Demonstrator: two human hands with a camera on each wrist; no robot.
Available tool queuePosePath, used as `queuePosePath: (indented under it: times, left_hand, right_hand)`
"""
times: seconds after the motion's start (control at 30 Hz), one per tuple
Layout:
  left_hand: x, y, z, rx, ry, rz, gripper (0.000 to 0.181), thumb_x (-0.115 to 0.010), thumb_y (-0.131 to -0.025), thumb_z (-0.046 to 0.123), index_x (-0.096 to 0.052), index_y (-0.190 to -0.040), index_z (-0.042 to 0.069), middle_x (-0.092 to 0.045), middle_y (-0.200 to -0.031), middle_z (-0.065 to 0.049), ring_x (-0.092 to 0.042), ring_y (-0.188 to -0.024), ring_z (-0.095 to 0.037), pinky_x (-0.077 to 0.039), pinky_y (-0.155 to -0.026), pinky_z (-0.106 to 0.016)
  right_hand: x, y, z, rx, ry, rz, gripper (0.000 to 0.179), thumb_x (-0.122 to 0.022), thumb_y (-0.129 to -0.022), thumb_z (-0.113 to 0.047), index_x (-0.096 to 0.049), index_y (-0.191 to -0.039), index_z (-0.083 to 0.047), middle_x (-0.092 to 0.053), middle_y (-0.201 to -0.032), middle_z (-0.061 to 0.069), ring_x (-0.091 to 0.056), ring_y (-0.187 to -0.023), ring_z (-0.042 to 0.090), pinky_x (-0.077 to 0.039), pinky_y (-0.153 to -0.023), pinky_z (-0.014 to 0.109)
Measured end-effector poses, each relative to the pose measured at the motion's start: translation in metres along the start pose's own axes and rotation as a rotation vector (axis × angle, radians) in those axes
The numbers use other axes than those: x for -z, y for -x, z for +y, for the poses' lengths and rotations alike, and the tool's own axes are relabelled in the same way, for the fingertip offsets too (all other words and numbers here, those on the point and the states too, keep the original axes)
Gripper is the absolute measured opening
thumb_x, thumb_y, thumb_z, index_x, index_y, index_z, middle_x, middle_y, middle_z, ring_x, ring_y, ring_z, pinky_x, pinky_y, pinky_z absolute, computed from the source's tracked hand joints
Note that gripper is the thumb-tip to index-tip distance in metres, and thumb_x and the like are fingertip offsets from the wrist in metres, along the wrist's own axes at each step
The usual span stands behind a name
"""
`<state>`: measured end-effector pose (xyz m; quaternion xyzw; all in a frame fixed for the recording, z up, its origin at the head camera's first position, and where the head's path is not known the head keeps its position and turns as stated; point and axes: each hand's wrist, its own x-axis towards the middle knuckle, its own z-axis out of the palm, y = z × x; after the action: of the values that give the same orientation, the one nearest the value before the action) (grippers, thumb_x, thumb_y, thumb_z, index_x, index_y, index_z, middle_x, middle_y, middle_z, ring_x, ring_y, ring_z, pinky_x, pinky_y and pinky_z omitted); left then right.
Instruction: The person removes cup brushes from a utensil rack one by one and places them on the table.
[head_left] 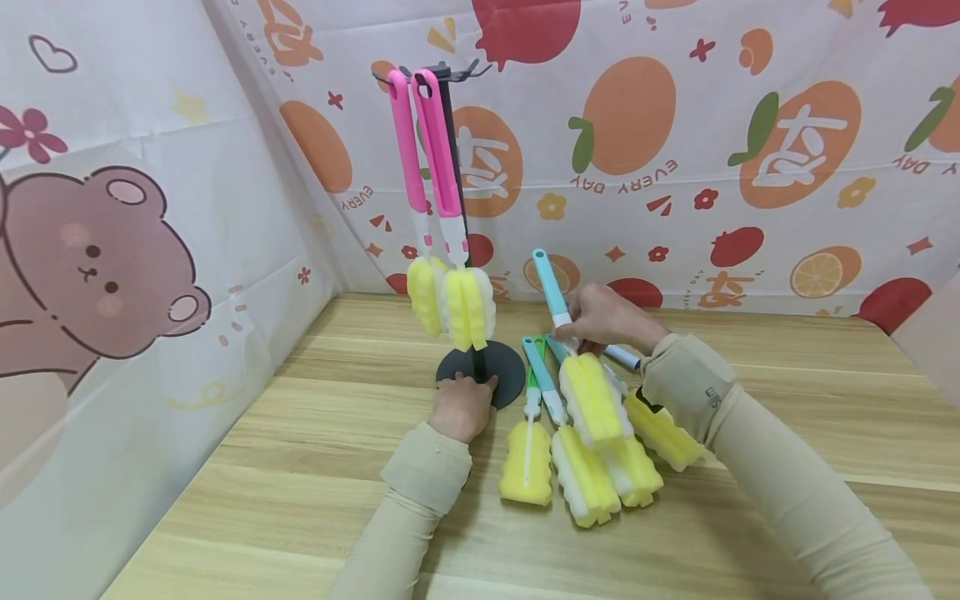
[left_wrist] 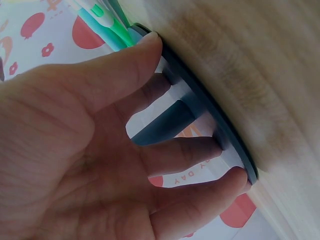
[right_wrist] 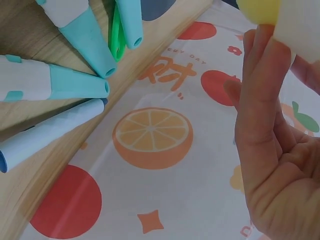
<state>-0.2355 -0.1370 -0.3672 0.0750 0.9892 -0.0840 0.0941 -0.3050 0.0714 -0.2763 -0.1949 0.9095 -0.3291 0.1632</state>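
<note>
My right hand [head_left: 607,317] pinches a sponge brush [head_left: 551,287] with a light blue handle near the neck. Its handle points up and back, and its yellow-and-white sponge head hangs toward me over the other brushes. With spread fingertips, my left hand [left_wrist: 75,145] rests on the round dark base [head_left: 512,375] of an upright hook stand. Two pink-handled sponge brushes [head_left: 438,158] hang from the hooks [head_left: 468,71] at the stand's top, heads down. Right of the base lie a green-handled sponge brush [head_left: 527,467] and several blue-handled ones [head_left: 585,483].
A pale blue cylinder with dark ends [right_wrist: 55,132] lies on the wooden table [head_left: 300,483] behind the brushes. Another yellow sponge head [head_left: 667,433] sits by my right sleeve. Printed cloth [head_left: 720,50] walls the table at the back and left.
</note>
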Motion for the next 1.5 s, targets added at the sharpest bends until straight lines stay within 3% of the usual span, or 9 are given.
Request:
queuePosePath:
  times: [0.13,0.23,0.73,1.13,1.5]
  left_hand:
    - [0.000,0.000,0.000,0.000,0.000,-0.002,0.047,-0.064,-0.101,0.031,-0.057,-0.147,0.021,-0.062,-0.135,-0.020,-0.055,-0.129,-0.039,-0.050,-0.096,-0.058]
    - [0.000,0.000,0.000,0.001,0.000,-0.004,0.048,-0.064,-0.101,0.031,-0.057,-0.147,0.021,-0.062,-0.135,-0.020,-0.055,-0.129,-0.039,-0.050,-0.096,-0.058]
    - [0.000,-0.001,0.000,-0.002,0.002,-0.013,0.048,-0.063,-0.102,0.031,-0.056,-0.148,0.021,-0.062,-0.135,-0.020,-0.055,-0.130,-0.039,-0.049,-0.097,-0.059]
    - [0.000,0.000,0.000,-0.002,0.011,-0.008,0.048,-0.064,-0.101,0.031,-0.057,-0.147,0.021,-0.062,-0.135,-0.020,-0.054,-0.130,-0.039,-0.049,-0.097,-0.059]
    - [0.000,0.000,0.000,0.000,0.000,-0.005,0.048,-0.064,-0.101,0.032,-0.057,-0.148,0.021,-0.063,-0.133,-0.020,-0.056,-0.128,-0.039,-0.050,-0.095,-0.058]
  right_hand:
    - [-0.001,0.001,0.001,-0.007,-0.003,-0.022,0.021,-0.074,-0.093,-0.013,-0.070,-0.082,0.005,-0.066,-0.069,0.011,-0.066,-0.053,0.015,-0.058,-0.056,0.028]
    - [-0.002,0.001,0.003,-0.010,0.002,-0.034,0.021,-0.074,-0.093,-0.014,-0.070,-0.081,0.004,-0.065,-0.065,0.009,-0.065,-0.052,0.015,-0.057,-0.056,0.028]
    - [-0.007,-0.001,0.009,-0.013,0.029,-0.090,0.024,-0.072,-0.094,-0.014,-0.067,-0.077,0.002,-0.065,-0.064,0.009,-0.066,-0.054,0.015,-0.058,-0.057,0.028]
    - [-0.013,0.000,0.012,-0.038,0.017,-0.121,0.020,-0.072,-0.094,-0.015,-0.071,-0.090,0.005,-0.064,-0.069,0.009,-0.065,-0.056,0.016,-0.059,-0.060,0.029]
    - [-0.017,0.001,0.011,-0.068,0.018,-0.132,0.021,-0.074,-0.093,-0.016,-0.069,-0.084,0.002,-0.063,-0.067,0.009,-0.065,-0.056,0.016,-0.059,-0.059,0.029]
